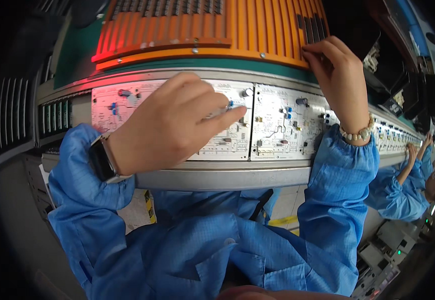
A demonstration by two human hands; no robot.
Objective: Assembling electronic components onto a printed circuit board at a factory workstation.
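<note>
My left hand [172,120], with a watch [103,159] at its wrist, is over the white circuit boards. Its thumb stretches toward the right and lies apart from the curled index finger. A small blue component [231,104] shows by these fingertips; I see nothing plainly held. My right hand [340,75], wearing a beaded bracelet [360,132], reaches to the front right corner of an orange slotted rack [262,30]. Its thumb and index finger close together at a slot's end; anything pinched there is too small to make out. Beside the left hand lies another populated circuit board [277,135].
Metal rails [222,179] border the row of boards, which continues to the right past another person in blue [402,190]. Black parts [312,30] fill some rack slots. Dark bins [392,95] stand at the right, and a slotted board holder [55,117] at the left.
</note>
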